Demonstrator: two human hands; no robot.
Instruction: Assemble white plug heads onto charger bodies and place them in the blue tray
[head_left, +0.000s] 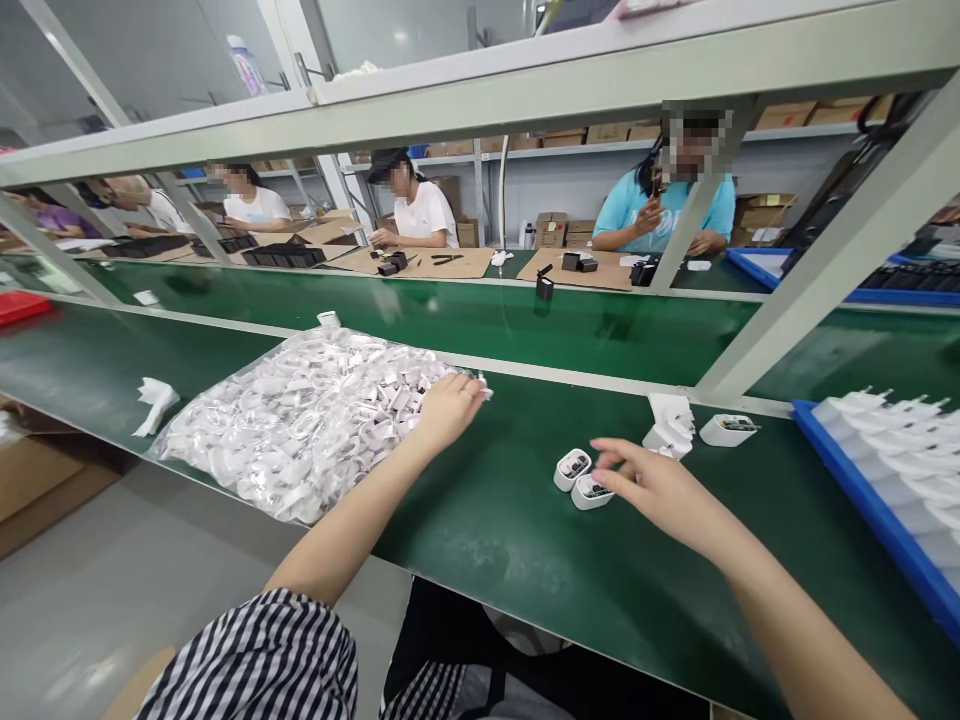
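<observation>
Fingers of the left hand point(448, 405) curl on the big bag of white cables point(300, 420), soft and slippery, on the green bench point(510, 530); the right hand point(652, 485), loosely spread, touches a small, light, rigid charger point(592, 491), best pinched by its sides.

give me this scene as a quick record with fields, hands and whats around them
surface: green belt-topped workbench
left hand: left hand rests on the edge of a clear plastic bag of white coiled cables
right hand: right hand, fingers spread, touching one of two small white plastic chargers
nearby right: blue plastic tray of white chargers; another white charger lies alone
far side: people seated at brown cardboard sheets
</observation>
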